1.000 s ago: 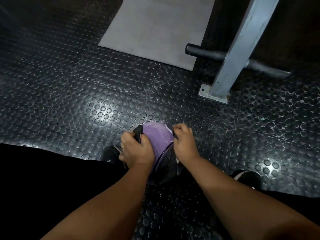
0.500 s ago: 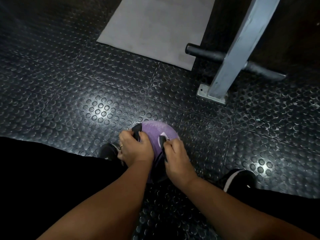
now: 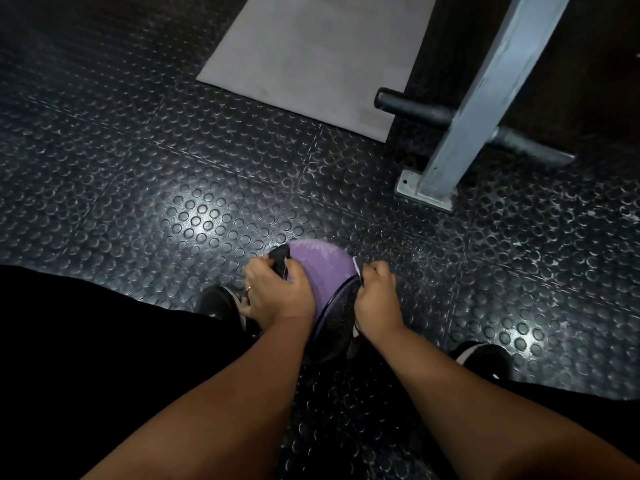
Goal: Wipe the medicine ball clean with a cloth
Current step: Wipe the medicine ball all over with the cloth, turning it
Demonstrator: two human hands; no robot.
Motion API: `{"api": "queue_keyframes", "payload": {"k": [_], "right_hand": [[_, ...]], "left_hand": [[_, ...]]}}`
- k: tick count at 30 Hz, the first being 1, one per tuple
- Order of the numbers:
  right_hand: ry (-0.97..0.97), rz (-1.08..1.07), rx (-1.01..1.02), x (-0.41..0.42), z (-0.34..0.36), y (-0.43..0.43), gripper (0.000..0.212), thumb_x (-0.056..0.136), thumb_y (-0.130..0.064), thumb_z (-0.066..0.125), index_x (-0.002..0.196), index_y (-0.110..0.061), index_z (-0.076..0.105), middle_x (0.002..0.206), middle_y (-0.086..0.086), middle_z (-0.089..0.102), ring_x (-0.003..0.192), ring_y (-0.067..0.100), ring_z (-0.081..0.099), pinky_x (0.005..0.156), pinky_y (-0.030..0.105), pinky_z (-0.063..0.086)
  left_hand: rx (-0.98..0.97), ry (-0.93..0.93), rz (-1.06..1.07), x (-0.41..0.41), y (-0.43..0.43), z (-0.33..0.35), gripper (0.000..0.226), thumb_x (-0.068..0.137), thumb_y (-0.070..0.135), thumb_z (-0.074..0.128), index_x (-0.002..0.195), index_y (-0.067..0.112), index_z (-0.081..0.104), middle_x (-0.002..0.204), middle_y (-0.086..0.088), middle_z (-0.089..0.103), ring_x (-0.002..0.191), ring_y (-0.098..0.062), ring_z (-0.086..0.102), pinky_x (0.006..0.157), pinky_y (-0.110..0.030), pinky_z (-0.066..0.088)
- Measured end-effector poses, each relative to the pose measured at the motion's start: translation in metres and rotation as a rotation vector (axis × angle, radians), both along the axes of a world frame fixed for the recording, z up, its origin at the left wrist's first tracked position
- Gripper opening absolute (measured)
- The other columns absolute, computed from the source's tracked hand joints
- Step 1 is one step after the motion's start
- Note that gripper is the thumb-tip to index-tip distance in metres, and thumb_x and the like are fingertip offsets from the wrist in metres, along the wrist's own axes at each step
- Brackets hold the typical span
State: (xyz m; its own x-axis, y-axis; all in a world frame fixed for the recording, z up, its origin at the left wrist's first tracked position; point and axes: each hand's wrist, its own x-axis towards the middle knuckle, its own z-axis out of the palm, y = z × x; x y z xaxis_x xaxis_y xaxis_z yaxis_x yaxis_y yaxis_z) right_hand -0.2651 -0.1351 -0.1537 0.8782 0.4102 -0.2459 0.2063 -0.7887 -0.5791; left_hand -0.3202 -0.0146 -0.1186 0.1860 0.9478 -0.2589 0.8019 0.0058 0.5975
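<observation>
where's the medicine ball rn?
Head view, lower centre: medicine ball between the left hand, on its black grip, and the right hand holding the cloth.

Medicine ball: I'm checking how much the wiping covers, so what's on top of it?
A purple cloth stretched over it, gripped by the left hand and right hand. The surface beneath is hidden.

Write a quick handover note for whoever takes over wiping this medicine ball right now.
Medicine ball: low over the rubber floor, between the shoes.
Left hand: grips the ball's black handle, steadying it.
Right hand: curled round a pale cloth at the ball's right side; only a scrap shows.
Done: cannot tell how much is wiped.
To do: wipe the purple top and black lower half, probably turning the ball by the handle.
</observation>
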Motion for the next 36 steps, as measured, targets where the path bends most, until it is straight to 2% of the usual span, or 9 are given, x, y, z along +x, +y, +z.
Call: {"api": "queue_keyframes", "payload": {"k": [3, 7, 13, 17, 22, 25, 29, 33, 36], "right_hand": [[-0.011, -0.012, -0.041, -0.006, 0.013, 0.012, 0.023, 0.085, 0.008, 0.038, 0.099, 0.008, 0.056, 0.113, 0.017, 0.042, 0.098, 0.029, 0.042, 0.086, 0.033, 0.039], [-0.076, 0.033, -0.007, -0.038, 0.036, 0.017, 0.031, 0.087, 0.003, 0.04, 0.116, 0.005, 0.05, 0.116, 0.016, 0.041, 0.102, 0.028, 0.042, 0.088, 0.034, 0.043], [-0.184, 0.197, -0.125, -0.038, 0.029, 0.0, 0.041, 0.081, -0.002, 0.045, 0.121, -0.002, 0.054, 0.115, 0.009, 0.047, 0.095, 0.026, 0.045, 0.077, 0.041, 0.048], [-0.091, 0.12, -0.295, -0.009, 0.014, -0.009, 0.038, 0.086, 0.002, 0.041, 0.121, -0.004, 0.055, 0.126, 0.008, 0.044, 0.102, 0.029, 0.04, 0.082, 0.042, 0.044], [0.074, 0.101, -0.242, 0.004, 0.012, -0.003, 0.027, 0.084, 0.007, 0.038, 0.101, 0.0, 0.057, 0.122, 0.01, 0.04, 0.101, 0.029, 0.037, 0.085, 0.041, 0.041], [0.006, 0.104, -0.182, -0.015, 0.029, 0.004, 0.03, 0.086, 0.002, 0.035, 0.107, -0.002, 0.056, 0.119, 0.007, 0.039, 0.098, 0.025, 0.037, 0.087, 0.042, 0.043], [-0.072, 0.288, -0.161, -0.039, 0.054, 0.005, 0.039, 0.085, -0.005, 0.041, 0.122, -0.006, 0.053, 0.127, 0.006, 0.039, 0.104, 0.026, 0.038, 0.087, 0.038, 0.043], [-0.131, 0.305, -0.216, -0.032, 0.053, -0.005, 0.048, 0.085, -0.006, 0.046, 0.134, -0.01, 0.047, 0.132, 0.002, 0.04, 0.106, 0.027, 0.04, 0.087, 0.041, 0.043], [-0.136, 0.24, -0.351, -0.016, 0.043, -0.001, 0.047, 0.091, -0.006, 0.039, 0.137, -0.011, 0.043, 0.133, 0.002, 0.038, 0.108, 0.027, 0.038, 0.088, 0.041, 0.039]], "left_hand": [[-0.011, -0.006, 0.017, -0.002, 0.005, -0.004, 0.019, 0.09, 0.039, 0.055, 0.094, 0.024, 0.043, 0.104, -0.002, 0.06, 0.104, -0.029, 0.061, 0.105, -0.055, 0.033], [-0.017, -0.016, 0.027, -0.001, 0.008, -0.004, 0.02, 0.09, 0.038, 0.055, 0.092, 0.024, 0.041, 0.103, -0.002, 0.059, 0.102, -0.03, 0.061, 0.104, -0.054, 0.034], [-0.014, -0.012, -0.003, -0.001, 0.003, -0.002, 0.02, 0.091, 0.038, 0.057, 0.096, 0.022, 0.045, 0.1, 0.002, 0.051, 0.102, -0.029, 0.06, 0.105, -0.057, 0.032], [0.003, -0.014, -0.02, -0.002, -0.005, -0.001, 0.023, 0.091, 0.037, 0.057, 0.102, 0.017, 0.052, 0.107, -0.002, 0.056, 0.105, -0.03, 0.06, 0.106, -0.053, 0.031], [0.0, -0.021, 0.002, 0.0, 0.003, 0.0, 0.02, 0.091, 0.037, 0.057, 0.095, 0.02, 0.045, 0.097, 0.005, 0.047, 0.105, -0.029, 0.059, 0.106, -0.053, 0.03], [-0.015, -0.021, 0.007, 0.002, 0.007, -0.001, 0.02, 0.091, 0.038, 0.056, 0.092, 0.022, 0.043, 0.097, 0.003, 0.051, 0.104, -0.03, 0.06, 0.107, -0.056, 0.03], [-0.013, -0.015, 0.014, 0.001, 0.007, -0.001, 0.021, 0.091, 0.037, 0.057, 0.093, 0.022, 0.042, 0.096, 0.005, 0.046, 0.105, -0.03, 0.059, 0.106, -0.055, 0.031], [-0.014, -0.014, 0.001, 0.004, 0.004, 0.001, 0.022, 0.091, 0.038, 0.057, 0.094, 0.021, 0.043, 0.096, 0.003, 0.047, 0.103, -0.029, 0.058, 0.104, -0.051, 0.032], [-0.012, 0.008, -0.011, 0.009, 0.002, 0.003, 0.023, 0.091, 0.04, 0.057, 0.093, 0.023, 0.041, 0.1, 0.001, 0.053, 0.103, -0.028, 0.058, 0.103, -0.05, 0.03]]}}
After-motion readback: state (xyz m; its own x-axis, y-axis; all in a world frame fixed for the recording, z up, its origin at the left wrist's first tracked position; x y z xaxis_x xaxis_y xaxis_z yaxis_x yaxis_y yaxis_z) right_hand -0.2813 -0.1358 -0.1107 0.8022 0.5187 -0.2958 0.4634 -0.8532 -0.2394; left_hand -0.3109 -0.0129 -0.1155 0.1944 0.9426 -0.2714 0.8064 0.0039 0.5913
